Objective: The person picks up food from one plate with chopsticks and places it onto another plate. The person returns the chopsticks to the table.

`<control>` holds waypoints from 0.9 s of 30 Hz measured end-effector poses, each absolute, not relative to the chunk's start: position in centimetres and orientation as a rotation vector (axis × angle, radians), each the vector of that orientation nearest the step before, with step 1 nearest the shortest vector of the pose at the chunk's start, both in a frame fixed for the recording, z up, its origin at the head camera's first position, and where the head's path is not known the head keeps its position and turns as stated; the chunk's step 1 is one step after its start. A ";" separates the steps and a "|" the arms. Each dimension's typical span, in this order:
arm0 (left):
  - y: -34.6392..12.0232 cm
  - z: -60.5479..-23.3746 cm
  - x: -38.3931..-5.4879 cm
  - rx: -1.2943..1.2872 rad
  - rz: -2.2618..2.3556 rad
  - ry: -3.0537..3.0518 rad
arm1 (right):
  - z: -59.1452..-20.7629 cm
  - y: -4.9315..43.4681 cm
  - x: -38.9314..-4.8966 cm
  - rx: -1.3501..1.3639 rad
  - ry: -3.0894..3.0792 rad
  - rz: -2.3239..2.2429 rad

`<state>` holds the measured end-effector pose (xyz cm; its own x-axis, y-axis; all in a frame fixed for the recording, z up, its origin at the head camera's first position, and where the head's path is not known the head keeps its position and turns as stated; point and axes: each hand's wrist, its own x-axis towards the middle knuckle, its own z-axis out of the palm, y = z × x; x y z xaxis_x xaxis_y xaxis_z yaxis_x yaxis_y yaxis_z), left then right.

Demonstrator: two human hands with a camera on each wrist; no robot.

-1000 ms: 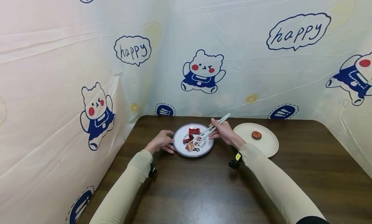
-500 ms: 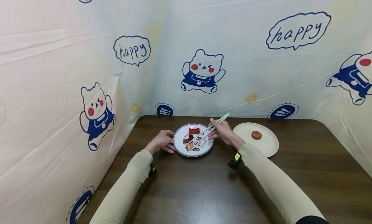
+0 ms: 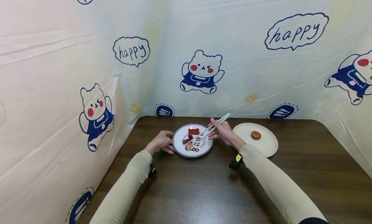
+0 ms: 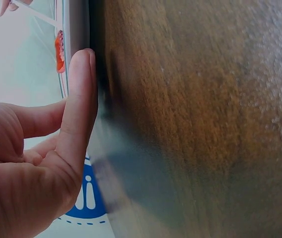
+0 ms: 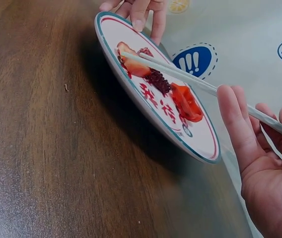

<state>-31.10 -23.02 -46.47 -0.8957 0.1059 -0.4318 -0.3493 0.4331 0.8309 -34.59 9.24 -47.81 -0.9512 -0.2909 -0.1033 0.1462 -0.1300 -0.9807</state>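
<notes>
A round white plate point(image 3: 207, 146) with a blue rim and red lettering lies toward the back of the table. My left hand point(image 3: 161, 141) pinches its left edge, fingertips at the rim. In my right hand point(image 3: 223, 132) I hold pale green chopsticks point(image 5: 198, 83), slanting down over the plate. Their tips meet an orange-and-cream food piece point(image 5: 138, 68) at the plate's near left. Beside it sit a dark red bumpy piece point(image 5: 157, 82) and a bright red folded piece point(image 5: 185, 103), both on the same plate.
To the right, partly behind my right forearm, is a cream plate point(image 3: 270, 146) bearing a round brown slice point(image 3: 256, 135). The dark wooden table point(image 3: 191, 191) meets a printed cloth point(image 3: 244, 69) at the back and left side.
Hands and plates keep nearly the same places. The chopsticks stay at the orange-and-cream piece, with only a slight shift at their tips.
</notes>
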 end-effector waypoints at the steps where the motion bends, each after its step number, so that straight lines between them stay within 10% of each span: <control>1: -23.0 -46.5 -31.1 -0.206 1.462 2.269 | -47.8 9.3 -34.6 -0.163 1.852 -2.162; 27: -23.0 -46.4 -31.1 -0.197 1.454 2.276 | -46.5 12.3 -33.2 -0.174 1.757 -2.257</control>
